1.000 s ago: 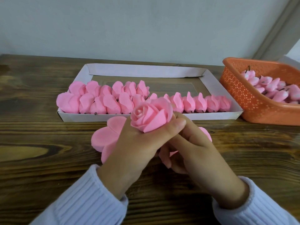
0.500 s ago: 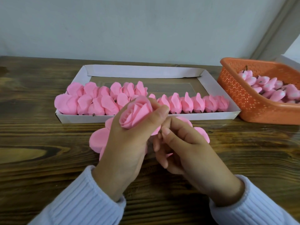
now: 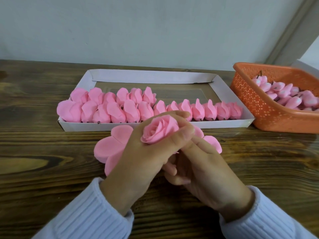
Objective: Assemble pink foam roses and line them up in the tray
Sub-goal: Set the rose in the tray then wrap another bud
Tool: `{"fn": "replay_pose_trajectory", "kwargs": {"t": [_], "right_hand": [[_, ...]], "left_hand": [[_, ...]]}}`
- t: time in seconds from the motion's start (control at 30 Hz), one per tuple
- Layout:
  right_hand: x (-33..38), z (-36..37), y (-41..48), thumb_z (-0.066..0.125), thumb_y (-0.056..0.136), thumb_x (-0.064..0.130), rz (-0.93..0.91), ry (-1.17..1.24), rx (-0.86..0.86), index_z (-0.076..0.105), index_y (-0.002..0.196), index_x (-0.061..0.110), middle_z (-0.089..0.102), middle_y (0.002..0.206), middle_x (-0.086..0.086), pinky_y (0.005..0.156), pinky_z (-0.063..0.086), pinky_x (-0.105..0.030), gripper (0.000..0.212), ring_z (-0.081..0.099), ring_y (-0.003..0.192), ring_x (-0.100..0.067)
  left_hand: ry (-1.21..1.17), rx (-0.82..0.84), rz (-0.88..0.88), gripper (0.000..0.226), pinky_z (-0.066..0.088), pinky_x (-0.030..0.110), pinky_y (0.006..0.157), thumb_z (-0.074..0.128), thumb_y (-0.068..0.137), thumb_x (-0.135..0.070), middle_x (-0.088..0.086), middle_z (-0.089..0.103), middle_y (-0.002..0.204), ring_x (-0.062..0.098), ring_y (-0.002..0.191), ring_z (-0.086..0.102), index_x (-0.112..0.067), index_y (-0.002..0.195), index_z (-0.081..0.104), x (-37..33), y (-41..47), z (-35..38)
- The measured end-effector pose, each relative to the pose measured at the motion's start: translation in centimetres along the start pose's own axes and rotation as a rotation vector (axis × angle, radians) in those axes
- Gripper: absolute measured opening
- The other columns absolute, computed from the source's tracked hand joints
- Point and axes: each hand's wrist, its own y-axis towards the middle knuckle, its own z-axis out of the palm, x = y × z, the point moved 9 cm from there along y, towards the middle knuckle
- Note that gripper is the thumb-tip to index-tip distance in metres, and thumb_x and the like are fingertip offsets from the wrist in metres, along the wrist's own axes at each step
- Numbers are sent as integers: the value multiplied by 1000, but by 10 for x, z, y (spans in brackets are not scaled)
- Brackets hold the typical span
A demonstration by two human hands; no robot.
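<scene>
Two rows of finished roses (image 3: pixel 120 107) fill the left half of the white tray (image 3: pixel 155 77); a single row runs on to its right end. Just in front of the tray, left of centre: a stack of flat pink petal pieces (image 3: pixel 110 149) on the wooden table (image 3: pixel 34 152). In front of tray centre, the left hand (image 3: pixel 146 156) curls its fingers and thumb round an open rose (image 3: pixel 158 130), bloom facing up. The right hand (image 3: pixel 207 173) touches it, fingers bent, tips tucked under the rose's base; its grip is hidden, so I cannot tell. Just right of the tray: an orange basket (image 3: pixel 259 107) of pink buds (image 3: pixel 284 97).
</scene>
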Motion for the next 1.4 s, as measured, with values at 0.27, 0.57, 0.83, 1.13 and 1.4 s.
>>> {"fn": "replay_pose_trajectory", "kwargs": {"t": [0.27, 0.57, 0.83, 1.13, 1.4], "right_hand": [[4, 6, -3, 60, 88, 22, -35, 57, 61, 57, 107, 12, 58, 70, 1, 49, 40, -14, 22, 53, 61, -7], [2, 5, -2, 58, 92, 16, -36, 26, 53, 67, 111, 28, 59, 71, 4, 54, 39, -17, 24, 56, 63, -7], [0, 2, -1, 54, 85, 28, -9, 22, 13, 70, 96, 17, 60, 69, -1, 55, 37, -21, 23, 54, 60, -9], [-6, -5, 1, 43, 93, 35, 55, -92, -27, 56, 97, -9, 52, 72, -12, 57, 34, -28, 46, 48, 59, -13], [-1, -1, -1, 51, 87, 25, -14, 10, 13, 56, 104, -2, 58, 70, -3, 57, 37, -24, 33, 51, 60, -11]], "left_hand": [[-22, 1, 20, 9, 43, 17, 38, 73, 62, -29, -5, 72, 101, 14, 64, 67, -24, 65, 67, -3, 1, -3], [-7, -49, 5, 13, 35, 14, 36, 71, 61, -36, -6, 72, 99, 11, 53, 59, -23, 62, 68, -1, 2, -8], [-16, -41, -2, 20, 33, 12, 35, 68, 63, -40, -10, 74, 79, 5, 33, 43, -22, 70, 73, 0, 2, -6], [174, 46, 117, 13, 41, 15, 37, 68, 71, -39, -14, 72, 105, 0, 38, 52, -36, 82, 75, -6, -2, 3], [48, -7, 68, 11, 38, 17, 34, 67, 68, -37, -6, 73, 96, 1, 39, 53, -28, 62, 69, -1, 1, -4]]}}
